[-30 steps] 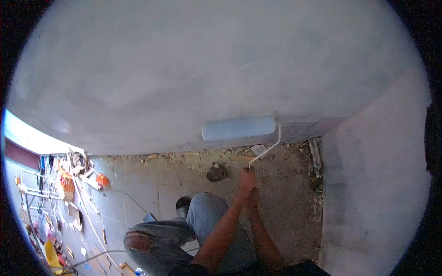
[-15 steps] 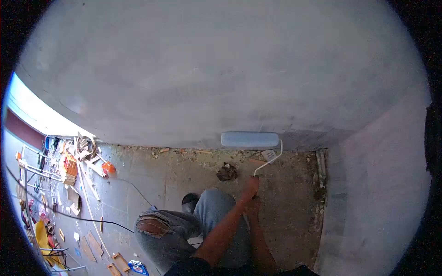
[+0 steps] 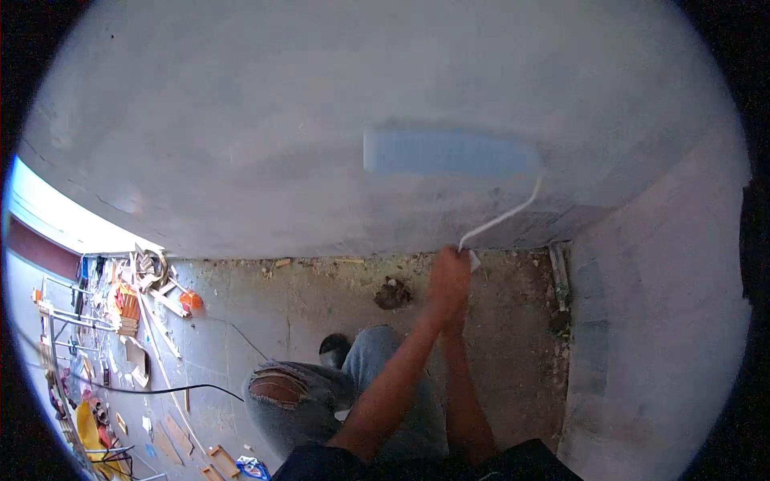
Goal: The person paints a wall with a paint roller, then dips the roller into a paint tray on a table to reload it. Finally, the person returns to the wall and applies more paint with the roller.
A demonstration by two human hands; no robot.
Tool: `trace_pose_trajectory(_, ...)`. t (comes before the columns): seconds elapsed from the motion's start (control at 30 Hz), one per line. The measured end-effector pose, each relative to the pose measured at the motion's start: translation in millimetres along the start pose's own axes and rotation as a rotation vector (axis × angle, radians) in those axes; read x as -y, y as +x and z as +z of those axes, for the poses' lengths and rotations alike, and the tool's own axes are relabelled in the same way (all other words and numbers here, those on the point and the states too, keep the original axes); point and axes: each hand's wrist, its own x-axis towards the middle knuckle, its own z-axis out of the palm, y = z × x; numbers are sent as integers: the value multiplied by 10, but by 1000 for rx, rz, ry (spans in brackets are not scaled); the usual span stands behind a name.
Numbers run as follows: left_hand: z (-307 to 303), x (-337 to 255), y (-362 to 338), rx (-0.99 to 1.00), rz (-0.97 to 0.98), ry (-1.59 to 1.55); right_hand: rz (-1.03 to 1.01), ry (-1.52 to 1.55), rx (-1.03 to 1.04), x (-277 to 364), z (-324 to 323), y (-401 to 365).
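Observation:
Both of my hands grip the handle of a paint roller with a white wire frame (image 3: 501,218). My left hand (image 3: 443,276) and my right hand (image 3: 459,295) are stacked together, so the handle itself is hidden. The pale blue roller sleeve (image 3: 451,152) lies flat and blurred against the grey wall (image 3: 281,120), well above the wall's foot. My knees in torn blue jeans (image 3: 321,393) are bent below my arms.
A side wall (image 3: 658,321) meets the grey wall in a corner at the right. The dirty concrete floor (image 3: 497,353) holds a dark clump (image 3: 391,293). Far left lie wood scraps, an orange thing (image 3: 191,301), a black cable (image 3: 160,389) and a yellow container (image 3: 88,429).
The roller dropped to the foot of the wall, then swept up and slightly right along it. Both hands rose with it.

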Motion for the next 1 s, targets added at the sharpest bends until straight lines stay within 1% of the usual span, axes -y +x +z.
trace_pose_trajectory(0.03,92,395,-2,28,99,71,11,-28,8,-215,93,-87)
trace_pose_trajectory(0.07,206,919,17,56,199,143,27,-57,18,-451,171,-143)
trace_pose_trajectory(0.13,268,1409,31,205,-170,112,64,-139,59,-924,380,-417)
trace_pose_trajectory(0.17,306,1679,4,197,-115,151,82,-174,74,-1109,450,-483)
trace_pose_trajectory(0.2,350,1890,4,186,-55,187,155,-147,118,-1208,481,-549)
trace_pose_trajectory(0.23,329,1891,-35,179,3,224,126,14,107,-1032,444,-561)
trace_pose_trajectory(0.27,347,1876,-73,144,-69,185,126,45,84,-851,408,-592)
trace_pose_trajectory(0.33,289,1388,-128,67,-195,100,131,48,55,-602,292,-572)
trace_pose_trajectory(0.4,307,1262,-97,105,-61,143,109,57,24,-322,149,-454)
trace_pose_trajectory(0.43,268,1085,-70,121,10,166,88,67,8,-193,100,-335)
trace_pose_trajectory(0.47,260,904,-37,102,-24,156,65,73,-8,-65,59,-222)
trace_pose_trajectory(0.5,173,448,-53,84,-58,148,32,84,-31,79,4,-63)
trace_pose_trajectory(0.53,131,194,-53,72,-97,142,15,85,-43,177,-38,22)
trace_pose_trajectory(0.6,184,256,36,17,52,183,6,82,-62,272,-100,131)
trace_pose_trajectory(0.63,227,287,103,-17,140,198,16,67,-59,140,-62,115)
trace_pose_trajectory(0.7,200,429,38,104,0,124,49,33,-56,-155,55,-14)
trace_pose_trajectory(0.73,198,607,-8,164,-69,91,78,15,-46,-333,150,-153)
trace_pose_trajectory(0.8,567,1917,138,219,386,790,150,-9,-18,-629,334,-451)
trace_pose_trajectory(0.83,486,1848,62,233,194,606,180,-6,-13,-707,409,-568)
trace_pose_trajectory(0.9,233,1505,-52,247,-178,233,201,11,-14,-725,423,-638)
trace_pose_trajectory(1.0,443,1581,-21,99,428,581,163,49,-43,-429,177,-503)
